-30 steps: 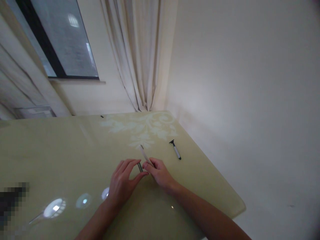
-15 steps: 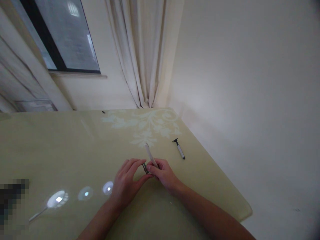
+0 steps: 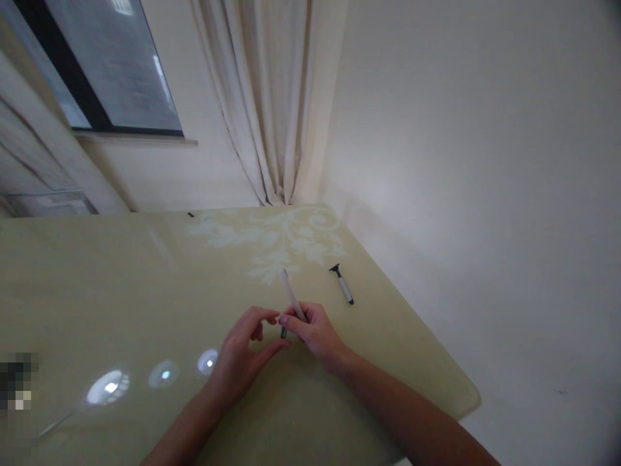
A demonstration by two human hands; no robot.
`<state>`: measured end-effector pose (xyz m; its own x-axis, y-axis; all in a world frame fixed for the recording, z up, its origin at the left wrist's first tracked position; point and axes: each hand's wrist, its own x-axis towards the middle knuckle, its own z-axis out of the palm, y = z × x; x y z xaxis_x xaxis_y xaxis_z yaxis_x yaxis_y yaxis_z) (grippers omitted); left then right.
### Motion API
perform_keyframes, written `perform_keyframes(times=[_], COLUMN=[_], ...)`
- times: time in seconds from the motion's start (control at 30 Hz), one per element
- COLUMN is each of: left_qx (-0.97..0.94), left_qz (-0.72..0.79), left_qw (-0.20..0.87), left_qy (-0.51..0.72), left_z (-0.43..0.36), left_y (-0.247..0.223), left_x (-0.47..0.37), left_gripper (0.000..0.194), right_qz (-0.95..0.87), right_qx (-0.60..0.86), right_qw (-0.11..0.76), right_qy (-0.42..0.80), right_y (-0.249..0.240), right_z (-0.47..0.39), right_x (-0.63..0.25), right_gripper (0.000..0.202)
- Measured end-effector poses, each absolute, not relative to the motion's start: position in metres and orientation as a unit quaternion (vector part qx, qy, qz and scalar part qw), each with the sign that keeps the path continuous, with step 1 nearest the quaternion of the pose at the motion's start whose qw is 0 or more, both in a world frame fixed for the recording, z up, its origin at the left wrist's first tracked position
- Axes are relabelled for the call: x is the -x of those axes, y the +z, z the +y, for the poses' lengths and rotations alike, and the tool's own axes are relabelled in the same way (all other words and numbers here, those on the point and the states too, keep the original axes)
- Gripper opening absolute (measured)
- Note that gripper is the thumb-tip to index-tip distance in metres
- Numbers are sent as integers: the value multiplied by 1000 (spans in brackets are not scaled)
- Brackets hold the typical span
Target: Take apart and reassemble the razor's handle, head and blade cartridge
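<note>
Pale walls (image 3: 460, 162) & cream curtains (image 3: 272, 97) back a glossy yellow-green table (image 3: 121, 278) w/ white floral print (image 3: 291, 228) nr its far corner. L hand (image 3: 242, 343) has thumb & index curved twd each other, slightly apart, can't tell if gripping, & R hand (image 3: 317, 336) pinches a slim pale strip (image 3: 292, 294) tight, pointing twd the curtains. Razor-like tool (image 3: 343, 285) lies beyond R hand, small dark piece (image 3: 283, 332) sits btwn L thumb & index, tiny black bit (image 3: 191, 214) nr the far edge.

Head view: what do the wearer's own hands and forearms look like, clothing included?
Left hand and right hand are gloveless. Left forearm and right forearm show no sleeves, watch or bracelet in frame.
</note>
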<state>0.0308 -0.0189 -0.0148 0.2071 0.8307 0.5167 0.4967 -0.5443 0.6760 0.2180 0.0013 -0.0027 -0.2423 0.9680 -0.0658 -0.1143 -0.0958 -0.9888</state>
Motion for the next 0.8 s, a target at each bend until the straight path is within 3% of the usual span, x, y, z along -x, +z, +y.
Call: perform_keyframes(times=[0.1, 0.33, 0.53, 0.8], left_qx=[-768, -752, -688, -679], left_qz=[421, 431, 489, 506], left_qw=[206, 224, 229, 217], left_qy=[436, 446, 485, 485], left_z=[-17, -19, -11, 2], left_y=[-17, -14, -5, -5], left_x=[-30, -31, -19, 3], left_gripper=[42, 29, 34, 33], right_qz=[-513, -531, -589, -712], right_qx=[403, 391, 381, 371], right_qw=[441, 412, 370, 308], right_qy=[616, 629, 609, 510], right_y=[-2, -5, 1, 9], right_z=[0, 0, 10, 18], right_x=[-218, -218, -237, -256], right_gripper=[28, 36, 54, 45])
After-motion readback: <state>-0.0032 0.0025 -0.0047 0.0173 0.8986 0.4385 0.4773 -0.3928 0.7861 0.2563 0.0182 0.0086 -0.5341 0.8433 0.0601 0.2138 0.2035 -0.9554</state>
